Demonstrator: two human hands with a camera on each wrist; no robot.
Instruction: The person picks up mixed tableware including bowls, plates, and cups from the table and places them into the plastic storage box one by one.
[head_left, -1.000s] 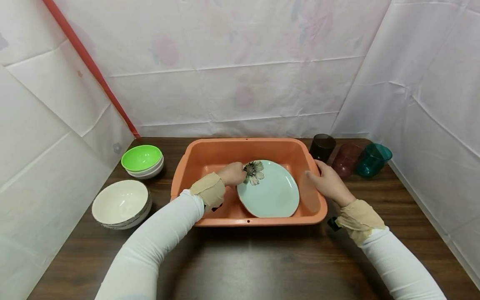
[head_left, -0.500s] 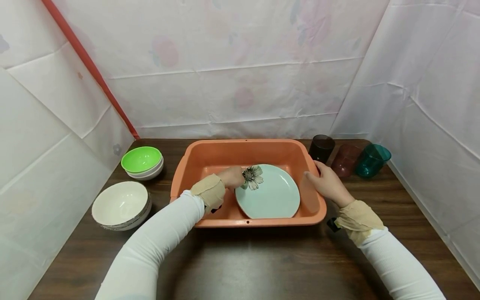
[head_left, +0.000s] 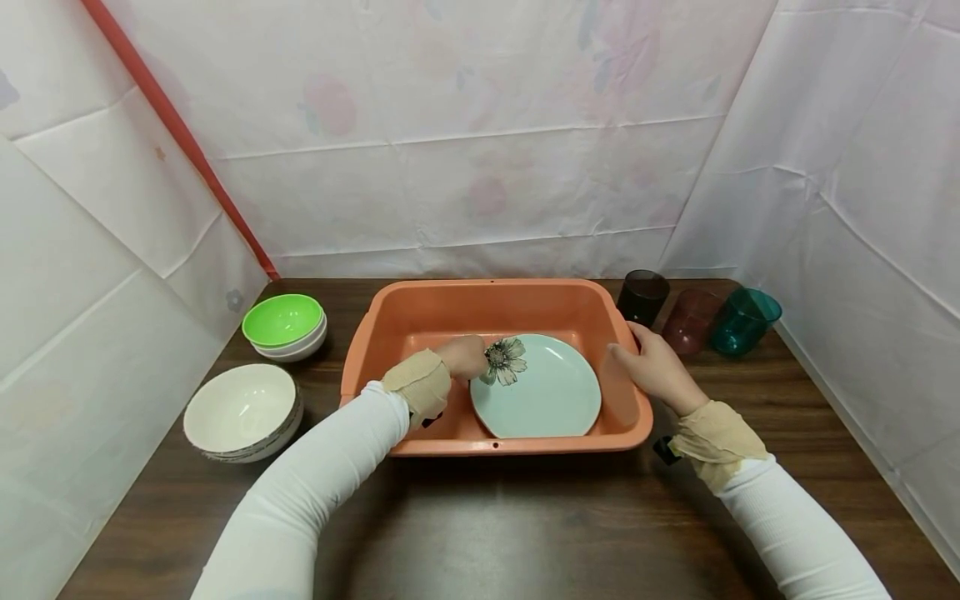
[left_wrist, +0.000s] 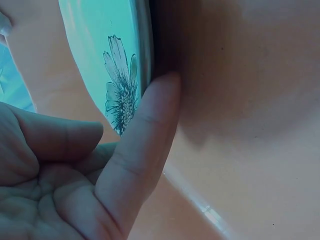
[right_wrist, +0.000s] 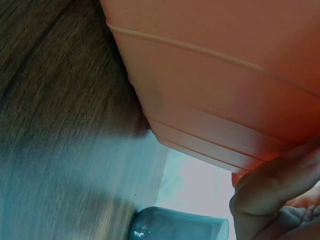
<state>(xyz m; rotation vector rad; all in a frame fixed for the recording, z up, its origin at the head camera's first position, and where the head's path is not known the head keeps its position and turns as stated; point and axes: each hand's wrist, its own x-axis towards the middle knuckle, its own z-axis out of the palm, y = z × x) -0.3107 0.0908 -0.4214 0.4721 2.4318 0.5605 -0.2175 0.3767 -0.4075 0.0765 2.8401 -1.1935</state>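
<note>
A pale mint plate [head_left: 542, 396] with a dark flower print lies inside the orange basin [head_left: 495, 446], towards its front right. My left hand [head_left: 463, 357] reaches into the basin and pinches the plate's left edge beside the flower. In the left wrist view, a finger of the left hand [left_wrist: 137, 145] lies along the underside of the plate [left_wrist: 107, 45], with the thumb on the other side. My right hand [head_left: 663, 371] grips the basin's right rim, thumb inside. Seen from the right wrist, the basin's outer wall [right_wrist: 210, 85] fills the upper right.
At the left stand a green bowl [head_left: 283, 321] stacked on white ones and a stack of larger cream bowls [head_left: 242, 410]. Beyond my right hand are a black cup [head_left: 643, 297], a dark red cup [head_left: 692, 321] and a teal cup [head_left: 746, 321]. Draped sheets border the wooden table [head_left: 480, 533].
The plate has sunk lower and lies flatter in the basin, its far edge coming down. My left hand has dropped slightly with it. The right hand keeps its place on the rim.
</note>
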